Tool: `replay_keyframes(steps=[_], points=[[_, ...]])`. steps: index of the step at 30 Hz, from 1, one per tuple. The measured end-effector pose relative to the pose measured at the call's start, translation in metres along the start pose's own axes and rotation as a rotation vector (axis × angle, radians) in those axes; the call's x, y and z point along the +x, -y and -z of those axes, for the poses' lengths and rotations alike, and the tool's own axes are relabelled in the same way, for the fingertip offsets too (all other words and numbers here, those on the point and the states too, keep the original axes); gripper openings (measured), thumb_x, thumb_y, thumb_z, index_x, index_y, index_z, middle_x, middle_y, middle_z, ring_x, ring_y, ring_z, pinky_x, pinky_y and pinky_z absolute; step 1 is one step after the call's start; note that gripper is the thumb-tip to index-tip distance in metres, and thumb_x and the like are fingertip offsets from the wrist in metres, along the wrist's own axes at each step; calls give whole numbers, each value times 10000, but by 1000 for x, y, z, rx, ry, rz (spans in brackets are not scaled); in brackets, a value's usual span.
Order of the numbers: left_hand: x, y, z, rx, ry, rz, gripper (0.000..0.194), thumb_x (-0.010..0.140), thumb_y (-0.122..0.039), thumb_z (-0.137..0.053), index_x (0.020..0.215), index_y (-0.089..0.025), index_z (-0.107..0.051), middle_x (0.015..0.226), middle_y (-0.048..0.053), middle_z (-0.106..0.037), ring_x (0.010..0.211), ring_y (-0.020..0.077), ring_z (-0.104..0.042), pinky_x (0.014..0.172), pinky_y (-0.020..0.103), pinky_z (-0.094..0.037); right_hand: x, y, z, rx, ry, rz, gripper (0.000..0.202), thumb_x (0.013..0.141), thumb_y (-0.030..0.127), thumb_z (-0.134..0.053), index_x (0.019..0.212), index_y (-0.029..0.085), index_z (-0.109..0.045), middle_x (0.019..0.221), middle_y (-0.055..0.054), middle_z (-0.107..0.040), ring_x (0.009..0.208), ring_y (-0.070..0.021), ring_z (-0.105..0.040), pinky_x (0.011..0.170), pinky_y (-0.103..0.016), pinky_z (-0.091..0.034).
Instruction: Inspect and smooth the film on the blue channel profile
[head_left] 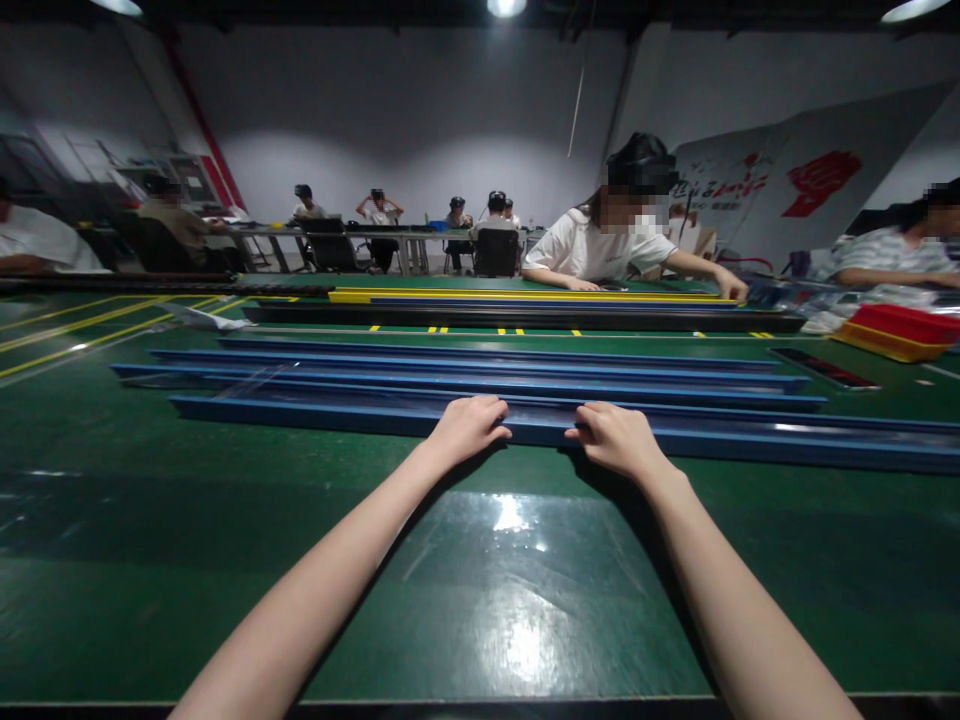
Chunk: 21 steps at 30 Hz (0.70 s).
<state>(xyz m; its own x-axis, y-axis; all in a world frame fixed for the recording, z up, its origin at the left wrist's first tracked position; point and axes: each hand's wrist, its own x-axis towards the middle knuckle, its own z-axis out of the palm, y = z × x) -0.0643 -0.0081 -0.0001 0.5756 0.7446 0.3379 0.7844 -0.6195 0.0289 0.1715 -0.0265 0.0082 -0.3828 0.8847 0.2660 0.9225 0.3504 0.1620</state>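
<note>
A long blue U-shaped channel [360,418] lies across the green tabletop in front of me and runs past the right edge of the view. My left hand [470,428] is closed over its near wall, fingers inside and thumb on the front face. A short way to the right, my right hand [611,434] pinches the same wall with curled fingers. Just behind it, roughly parallel, lie more blue channels [480,378]. Clear plastic film [259,380] rests across their left part.
Farther back are a black rail [510,318] and a yellow strip [525,296], where a person in a white shirt [600,245] leans over with both hands. A dark phone-like slab [825,370] and a red-yellow bin [900,330] are at right. Other people sit at tables behind.
</note>
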Motion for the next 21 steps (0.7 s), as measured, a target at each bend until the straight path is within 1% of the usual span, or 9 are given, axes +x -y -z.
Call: replay_keyframes(steps=[7,14,17,21], points=[[0,0,-1,3,-3,7,195,798,-382,-561,860,-197,-558,883,1,-616,831,154,-570,653,226,-386,-2,-1,-2,-13,-4,-11,228,834,359,-442,742,183,-554,808,-42,-631,756,-158,-556,529,-253,-208],[0,1,-3,21,15,20,226,811,-414,-533,832,-191,-567,870,5,-613,835,157,-572,633,225,-376,-5,1,-6,-39,-53,15,225,849,338,-416,752,180,-543,813,-52,-619,769,-167,-546,570,-259,-261],[0,1,-4,24,19,21,232,814,-419,-526,833,-192,-570,874,8,-614,849,160,-571,634,224,-376,-5,3,-8,-17,-66,32,237,855,355,-401,787,179,-545,825,-58,-618,774,-175,-540,602,-258,-288],[0,1,-4,20,15,28,225,815,-411,-529,850,-193,-573,883,11,-615,863,161,-569,647,223,-382,-2,12,-13,35,-91,95,251,877,356,-366,853,175,-539,853,-65,-613,797,-175,-534,642,-251,-313]])
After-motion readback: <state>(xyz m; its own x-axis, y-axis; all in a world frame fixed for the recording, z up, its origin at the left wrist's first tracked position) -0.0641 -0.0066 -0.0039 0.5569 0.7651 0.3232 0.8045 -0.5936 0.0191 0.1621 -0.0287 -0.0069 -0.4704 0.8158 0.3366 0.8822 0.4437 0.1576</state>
